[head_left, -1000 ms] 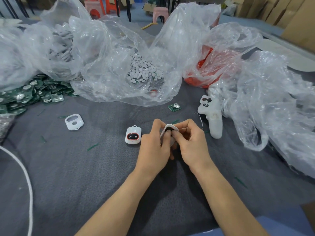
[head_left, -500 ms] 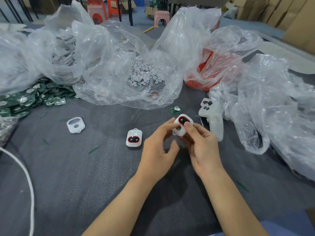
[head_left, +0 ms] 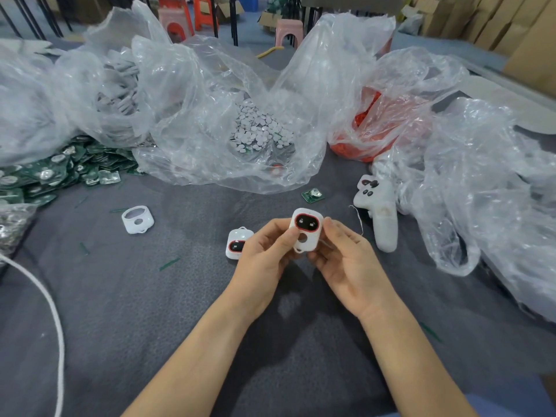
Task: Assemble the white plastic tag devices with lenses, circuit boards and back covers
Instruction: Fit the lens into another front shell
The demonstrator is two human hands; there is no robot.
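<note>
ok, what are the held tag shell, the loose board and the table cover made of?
Tag shell: looks like moulded white plastic, smooth, slightly glossy; rounded edges, cut-out hole.
Loose board: likely laminate circuit board, green coating, shiny metal disc on top.
Table cover: seems grey fabric, matte, felt-like, no glare.

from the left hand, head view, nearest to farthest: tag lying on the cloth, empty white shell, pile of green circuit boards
1. tag lying on the cloth: right beside the knuckles of the left hand, which grips the held tag.
2. empty white shell: further out to the left.
3. pile of green circuit boards: far left, towards the back.
</note>
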